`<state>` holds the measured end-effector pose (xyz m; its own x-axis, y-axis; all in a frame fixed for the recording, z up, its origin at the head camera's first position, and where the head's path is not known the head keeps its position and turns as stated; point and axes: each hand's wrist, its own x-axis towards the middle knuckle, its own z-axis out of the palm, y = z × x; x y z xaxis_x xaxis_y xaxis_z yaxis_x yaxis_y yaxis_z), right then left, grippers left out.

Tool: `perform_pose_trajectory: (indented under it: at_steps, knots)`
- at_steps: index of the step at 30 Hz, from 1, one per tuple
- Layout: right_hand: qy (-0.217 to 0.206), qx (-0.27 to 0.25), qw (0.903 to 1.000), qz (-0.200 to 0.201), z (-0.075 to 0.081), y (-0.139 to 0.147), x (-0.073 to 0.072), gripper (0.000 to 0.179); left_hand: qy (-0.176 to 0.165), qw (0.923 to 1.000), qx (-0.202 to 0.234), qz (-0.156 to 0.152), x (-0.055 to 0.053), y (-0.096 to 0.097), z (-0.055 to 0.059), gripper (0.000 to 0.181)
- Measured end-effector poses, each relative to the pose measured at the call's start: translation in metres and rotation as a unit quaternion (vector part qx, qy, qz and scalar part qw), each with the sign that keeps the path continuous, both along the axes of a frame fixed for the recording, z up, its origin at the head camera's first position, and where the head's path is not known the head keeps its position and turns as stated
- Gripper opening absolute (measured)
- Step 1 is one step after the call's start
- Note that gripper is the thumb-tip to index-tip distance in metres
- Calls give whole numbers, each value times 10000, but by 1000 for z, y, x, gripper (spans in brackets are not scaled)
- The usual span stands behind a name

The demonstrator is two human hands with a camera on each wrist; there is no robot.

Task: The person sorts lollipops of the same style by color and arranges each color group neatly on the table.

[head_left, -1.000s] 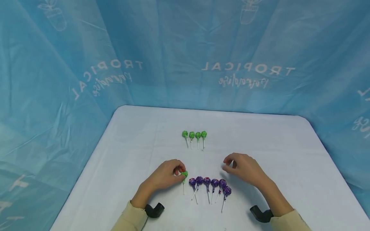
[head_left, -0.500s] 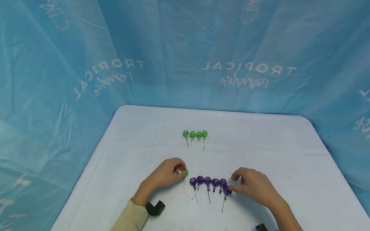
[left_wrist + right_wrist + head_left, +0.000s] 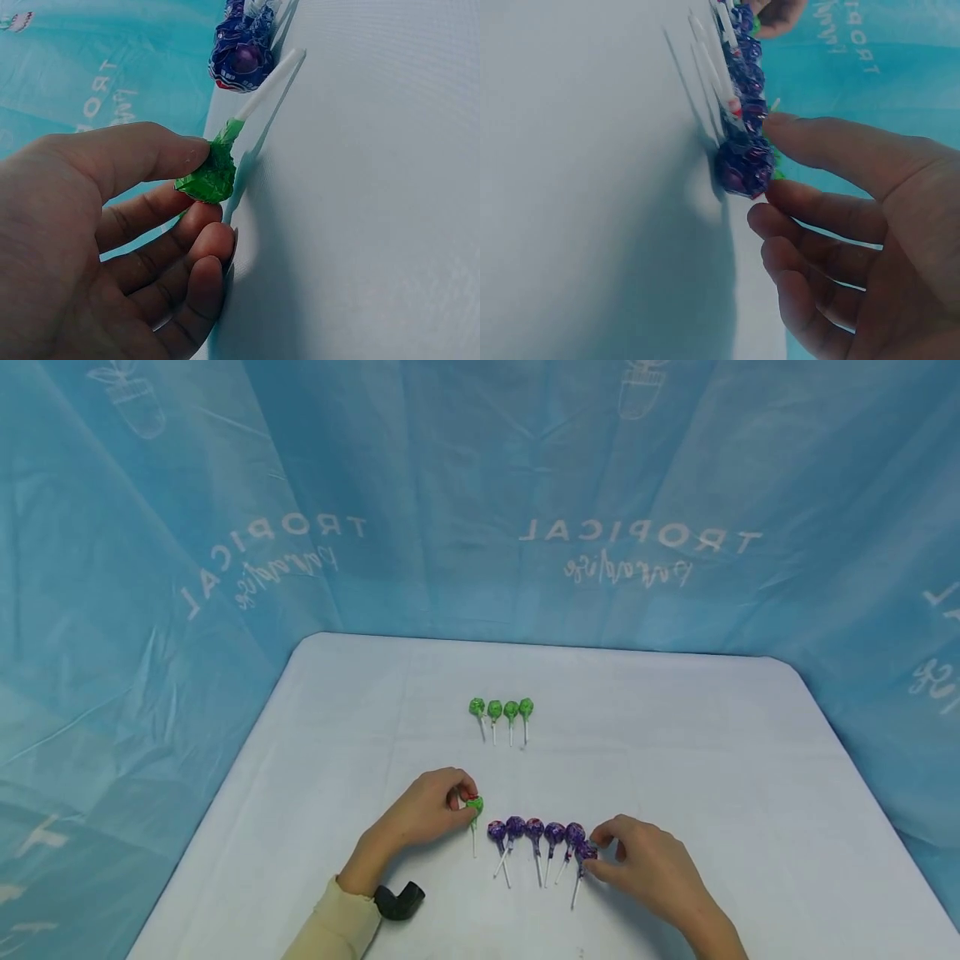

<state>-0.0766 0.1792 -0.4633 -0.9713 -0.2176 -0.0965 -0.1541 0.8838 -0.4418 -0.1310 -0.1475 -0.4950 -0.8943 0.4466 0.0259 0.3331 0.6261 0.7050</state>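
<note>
My left hand (image 3: pixel 429 810) pinches the green-wrapped head of a lollipop (image 3: pixel 210 174) between thumb and fingers. Its white stick points toward me in the head view, left of a row of purple lollipops. At that row's right end, my right hand (image 3: pixel 651 864) has thumb and index finger parted at the head of the last purple lollipop (image 3: pixel 744 169). In the right wrist view the fingertips are right at the edge of the wrapper, with a gap between them. The other purple lollipops (image 3: pixel 534 828) lie side by side, sticks toward me, some crossing.
Farther back on the white table (image 3: pixel 360 710), several green lollipops (image 3: pixel 495 710) lie in a neat row. A blue printed curtain (image 3: pixel 480 527) hangs behind and at both sides. A black curved piece (image 3: pixel 399 902) sits at my left wrist.
My right hand has come down and toward me, from above the table right of the row to the last purple lollipop. The left hand stays nearly still with the green lollipop.
</note>
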Motion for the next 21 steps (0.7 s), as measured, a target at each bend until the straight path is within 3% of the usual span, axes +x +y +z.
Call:
perform_pose_trajectory:
  at_steps: [12,21]
  knots:
    - [140,-128,9997,-141,-13,-2,3,27,-43,10000,47,26,-2,2,1,13]
    - [132,-206,9994,-262,-18,-4,4,28,19,9997,-24,241,-8,-5,1,14]
